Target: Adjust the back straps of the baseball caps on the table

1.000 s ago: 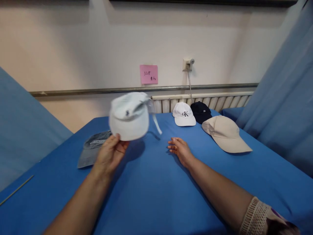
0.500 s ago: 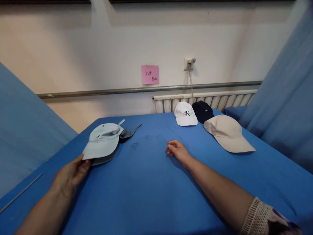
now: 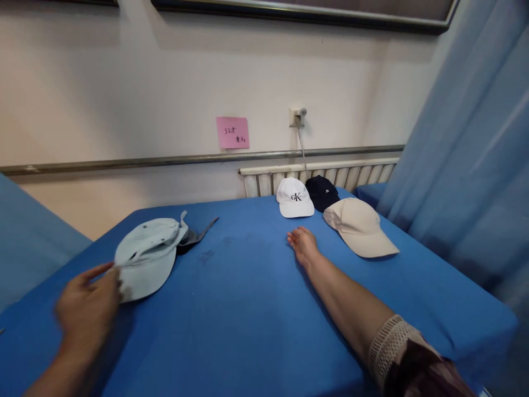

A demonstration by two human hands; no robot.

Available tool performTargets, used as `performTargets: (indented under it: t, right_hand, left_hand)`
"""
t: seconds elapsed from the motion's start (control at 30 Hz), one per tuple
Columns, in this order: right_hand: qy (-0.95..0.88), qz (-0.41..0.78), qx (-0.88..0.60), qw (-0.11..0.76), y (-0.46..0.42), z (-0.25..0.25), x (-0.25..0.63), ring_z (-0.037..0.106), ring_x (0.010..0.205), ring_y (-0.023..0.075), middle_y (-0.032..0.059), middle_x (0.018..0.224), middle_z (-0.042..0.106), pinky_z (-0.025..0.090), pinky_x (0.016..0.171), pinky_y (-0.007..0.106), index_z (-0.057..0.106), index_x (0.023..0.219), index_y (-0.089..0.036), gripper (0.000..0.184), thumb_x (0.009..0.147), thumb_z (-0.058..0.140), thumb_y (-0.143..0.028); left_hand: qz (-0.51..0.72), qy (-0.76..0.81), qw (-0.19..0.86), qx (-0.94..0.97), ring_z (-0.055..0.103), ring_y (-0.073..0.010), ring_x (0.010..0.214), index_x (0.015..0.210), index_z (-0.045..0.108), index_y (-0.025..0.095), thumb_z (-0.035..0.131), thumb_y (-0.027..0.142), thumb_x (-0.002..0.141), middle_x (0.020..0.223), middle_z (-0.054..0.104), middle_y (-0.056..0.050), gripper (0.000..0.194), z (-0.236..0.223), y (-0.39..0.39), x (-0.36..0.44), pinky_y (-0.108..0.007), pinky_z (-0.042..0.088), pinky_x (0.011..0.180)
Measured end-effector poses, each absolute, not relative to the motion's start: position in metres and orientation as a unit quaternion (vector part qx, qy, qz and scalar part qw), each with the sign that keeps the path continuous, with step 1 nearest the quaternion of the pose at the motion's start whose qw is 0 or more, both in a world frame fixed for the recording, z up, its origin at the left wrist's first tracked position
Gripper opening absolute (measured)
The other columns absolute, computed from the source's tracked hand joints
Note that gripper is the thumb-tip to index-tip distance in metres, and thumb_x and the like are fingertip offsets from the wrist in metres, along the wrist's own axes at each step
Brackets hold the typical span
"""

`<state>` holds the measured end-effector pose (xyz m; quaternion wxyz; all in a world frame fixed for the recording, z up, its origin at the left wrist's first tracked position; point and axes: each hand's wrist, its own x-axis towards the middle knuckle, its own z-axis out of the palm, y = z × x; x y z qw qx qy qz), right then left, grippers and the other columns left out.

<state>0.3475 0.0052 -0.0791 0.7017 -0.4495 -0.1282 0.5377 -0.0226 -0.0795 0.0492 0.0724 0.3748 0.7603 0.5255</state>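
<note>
A light blue baseball cap (image 3: 151, 240) sits at the left of the blue-covered table, its brim towards me. My left hand (image 3: 93, 292), somewhat blurred, has its fingertips closed at the left edge of that brim. Under and behind the light blue cap is a dark cap (image 3: 190, 238), mostly hidden, its strap sticking out to the right. Over the right middle of the table, my right hand (image 3: 303, 242) is empty with its fingers loosely stretched. A white cap (image 3: 294, 197) with dark letters lies just beyond it, and a beige cap (image 3: 357, 226) to its right.
A black cap (image 3: 321, 192) lies behind the beige and white ones. At the far table edge stand a radiator (image 3: 264, 184) and a metal rail (image 3: 165, 161). Blue curtains (image 3: 463, 165) hang on both sides. A pink note (image 3: 232, 132) is on the wall.
The view has swung right. The light blue cap has come down further over the dark cap, whose brim is now hidden. My right hand has shifted towards the white cap, its fingers straighter.
</note>
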Motion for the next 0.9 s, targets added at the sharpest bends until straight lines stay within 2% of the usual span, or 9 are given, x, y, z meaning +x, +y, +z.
performTargets:
  t: [0.07,0.17,0.23,0.37,0.57,0.63,0.73,0.8,0.9]
  right_hand:
    - [-0.118,0.543,-0.439,0.706,0.02,-0.078,0.357,0.067,0.078,0.0131,0.0007,0.088,0.062,0.056,0.069,0.025,0.053,0.106,-0.023,0.03,0.077,0.058,-0.017]
    - [-0.106,0.548,-0.434,0.707,0.046,-0.075,0.366,0.066,0.078,0.0125,0.0011,0.091,0.064,0.056,0.072,0.026,0.057,0.104,-0.024,0.025,0.078,0.061,-0.022]
    - [-0.097,0.545,-0.438,0.709,0.063,-0.074,0.372,0.065,0.079,0.013,0.0014,0.092,0.065,0.055,0.074,0.028,0.058,0.101,-0.024,0.023,0.078,0.062,-0.025]
    - [-0.077,0.511,-0.461,0.721,0.091,-0.075,0.38,0.065,0.078,0.0134,-0.0002,0.087,0.065,0.055,0.073,0.027,0.059,0.093,-0.022,0.022,0.073,0.068,-0.02]
    - [-0.049,0.43,-0.497,0.753,0.098,-0.081,0.379,0.064,0.067,0.0114,-0.0046,0.071,0.06,0.056,0.063,0.023,0.053,0.086,-0.022,0.024,0.069,0.06,-0.007]
    - [-0.067,0.437,-0.489,0.752,0.085,-0.083,0.377,0.065,0.066,0.011,-0.005,0.07,0.061,0.057,0.063,0.022,0.052,0.084,-0.021,0.025,0.067,0.058,-0.003]
    - [-0.122,0.477,-0.474,0.73,0.06,-0.085,0.373,0.067,0.067,0.0131,-0.0014,0.072,0.066,0.058,0.063,0.024,0.054,0.081,-0.019,0.024,0.065,0.057,-0.001]
    - [-0.161,0.5,-0.475,0.706,0.043,-0.086,0.368,0.068,0.065,0.0158,0.0022,0.072,0.069,0.057,0.06,0.027,0.057,0.078,-0.017,0.021,0.064,0.059,-0.001]
    - [-0.2,0.492,-0.501,0.683,0.028,-0.085,0.363,0.065,0.058,0.0173,0.0032,0.065,0.067,0.055,0.054,0.028,0.06,0.075,-0.015,0.019,0.062,0.06,-0.002]
  left_hand:
    - [0.487,0.719,0.155,0.471,0.049,-0.011,0.05,0.106,0.066,0.02,0.061,0.032,0.073,0.06,0.057,0.005,0.035,0.046,-0.076,0.023,-0.018,0.038,0.045]
    - [0.41,0.62,0.286,0.605,0.044,-0.0116,0.046,0.1,0.066,0.015,0.057,0.038,0.075,0.055,0.051,0.005,0.035,0.014,-0.068,0.089,-0.022,0.035,0.046]
    - [0.368,0.581,0.301,0.66,0.043,-0.0124,0.047,0.09,0.066,0.015,0.052,0.036,0.077,0.053,0.049,0.005,0.028,-0.015,-0.063,0.118,-0.025,0.034,0.048]
    - [0.268,0.484,0.32,0.769,0.052,-0.0142,0.058,0.084,0.067,0.018,0.053,0.036,0.081,0.062,0.058,0.002,0.022,-0.05,-0.053,0.132,-0.027,0.039,0.058]
    - [0.353,0.514,0.448,0.641,0.055,-0.0125,0.056,0.09,0.062,0.017,0.059,0.033,0.079,0.067,0.062,0.002,0.02,-0.054,-0.035,0.112,-0.025,0.045,0.056]
    - [0.396,0.509,0.504,0.574,0.06,-0.0127,0.059,0.092,0.06,0.016,0.063,0.029,0.077,0.076,0.067,-0.002,0.02,-0.052,-0.03,0.109,-0.025,0.049,0.058]
    - [0.458,0.483,0.587,0.461,0.068,-0.0162,0.076,0.099,0.059,0.013,0.068,0.025,0.079,0.098,0.07,-0.012,0.025,-0.044,-0.025,0.104,-0.028,0.055,0.07]
    - [0.487,0.447,0.651,0.373,0.07,-0.0206,0.087,0.104,0.058,0.011,0.065,0.03,0.084,0.107,0.068,-0.018,0.028,-0.038,-0.023,0.098,-0.032,0.056,0.078]
    - [0.5,0.367,0.742,0.255,0.07,-0.0236,0.09,0.107,0.057,0.009,0.053,0.041,0.092,0.1,0.069,-0.018,0.036,-0.029,-0.021,0.089,-0.036,0.058,0.081]
